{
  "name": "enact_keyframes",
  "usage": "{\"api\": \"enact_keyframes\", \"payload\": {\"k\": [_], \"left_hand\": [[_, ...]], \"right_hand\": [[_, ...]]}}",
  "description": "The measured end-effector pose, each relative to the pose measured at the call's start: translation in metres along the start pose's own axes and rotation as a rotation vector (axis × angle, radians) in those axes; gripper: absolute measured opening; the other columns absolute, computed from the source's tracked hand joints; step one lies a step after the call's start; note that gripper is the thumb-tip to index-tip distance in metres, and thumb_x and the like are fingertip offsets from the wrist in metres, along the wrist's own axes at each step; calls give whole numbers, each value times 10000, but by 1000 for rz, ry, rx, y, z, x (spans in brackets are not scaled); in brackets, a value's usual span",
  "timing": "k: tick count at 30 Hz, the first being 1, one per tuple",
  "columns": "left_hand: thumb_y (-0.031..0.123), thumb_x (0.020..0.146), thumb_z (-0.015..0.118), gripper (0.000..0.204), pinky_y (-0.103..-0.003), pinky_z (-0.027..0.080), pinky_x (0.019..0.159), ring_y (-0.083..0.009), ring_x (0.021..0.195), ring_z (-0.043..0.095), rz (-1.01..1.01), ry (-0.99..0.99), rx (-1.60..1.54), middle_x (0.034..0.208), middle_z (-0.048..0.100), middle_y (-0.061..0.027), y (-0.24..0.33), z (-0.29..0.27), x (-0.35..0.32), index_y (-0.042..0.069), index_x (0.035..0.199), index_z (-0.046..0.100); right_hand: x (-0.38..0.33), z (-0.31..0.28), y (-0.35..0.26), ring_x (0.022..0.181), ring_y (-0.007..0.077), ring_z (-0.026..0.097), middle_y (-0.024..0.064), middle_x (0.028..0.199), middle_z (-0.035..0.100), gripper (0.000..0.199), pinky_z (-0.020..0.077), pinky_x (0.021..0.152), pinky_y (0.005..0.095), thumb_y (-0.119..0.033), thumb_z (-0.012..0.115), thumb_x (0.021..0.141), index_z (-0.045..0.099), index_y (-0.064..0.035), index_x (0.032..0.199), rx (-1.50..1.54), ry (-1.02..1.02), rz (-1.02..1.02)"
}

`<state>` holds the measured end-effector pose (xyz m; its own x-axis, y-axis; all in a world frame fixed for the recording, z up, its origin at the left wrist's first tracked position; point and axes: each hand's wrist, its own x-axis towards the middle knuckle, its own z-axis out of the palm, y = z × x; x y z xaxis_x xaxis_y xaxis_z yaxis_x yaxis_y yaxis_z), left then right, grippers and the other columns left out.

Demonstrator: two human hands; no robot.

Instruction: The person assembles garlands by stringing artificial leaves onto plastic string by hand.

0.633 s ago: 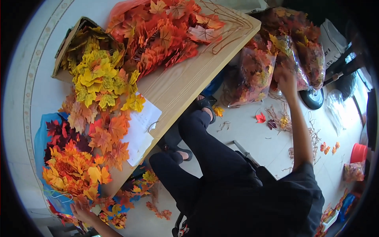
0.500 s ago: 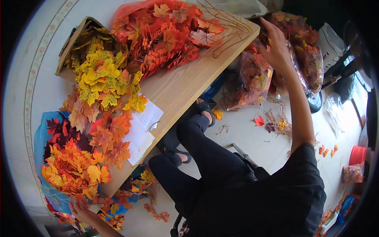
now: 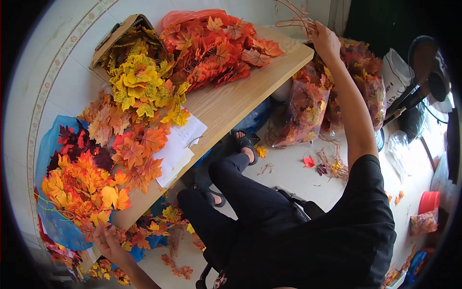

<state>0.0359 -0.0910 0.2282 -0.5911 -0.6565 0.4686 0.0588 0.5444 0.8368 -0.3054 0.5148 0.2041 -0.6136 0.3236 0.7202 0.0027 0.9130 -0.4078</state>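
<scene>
Head cam looking down: the right hand is stretched out past the far corner of the light wooden tabletop, fingers closed around a bundle of thin brown wire stems that curve up and away from the fist. Just below that hand sits a clear plastic bag stuffed with red and orange fake maple leaves, standing on the floor against the table edge. The left hand is down at the near corner of the table, fingers curled at the edge of the pile of orange and yellow fake maple leaves; honestly can't tell if it's actually pinching a leaf or just resting there. Further up the table there's a heap of bright yellow leaves spilling from a cardboard box, a big mound of red-orange leaves, and a white sheet of paper near the front edge.
</scene>
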Motion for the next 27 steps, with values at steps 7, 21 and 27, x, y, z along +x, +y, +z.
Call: {"api": "enact_keyframes", "payload": {"k": [7, 21, 27], "left_hand": [[134, 900, 464, 177, -231, 474, 616, -146, 710, 604, -145, -593, -210, 862, 621, -128, 23, 71, -51, -13, 972, 530], [283, 888, 527, 317, -331, 489, 765, -191, 827, 589, -471, -736, -1067, 881, 611, -92, 17, 204, -71, 26, 1074, 527], [260, 925, 463, 249, -257, 440, 549, -91, 512, 439, -552, -623, -998, 574, 432, 10, 9, 168, -65, 28, 928, 552]], "right_hand": [[-57, -84, -37, 746, 197, 631, 99, 787, 632, 179, 481, 647, 286, -25, 451, 816, 574, -22, 946, 797, 11, -60], [-276, -130, -188, 948, 215, 607, 97, 1028, 602, 323, 507, 776, 299, -144, 664, 713, 573, -20, 997, 654, -515, -1120], [-235, -118, -199, 1120, 316, 485, 149, 1215, 497, 487, 382, 953, 410, -152, 695, 695, 520, -5, 1124, 1026, -1311, -901]]}}
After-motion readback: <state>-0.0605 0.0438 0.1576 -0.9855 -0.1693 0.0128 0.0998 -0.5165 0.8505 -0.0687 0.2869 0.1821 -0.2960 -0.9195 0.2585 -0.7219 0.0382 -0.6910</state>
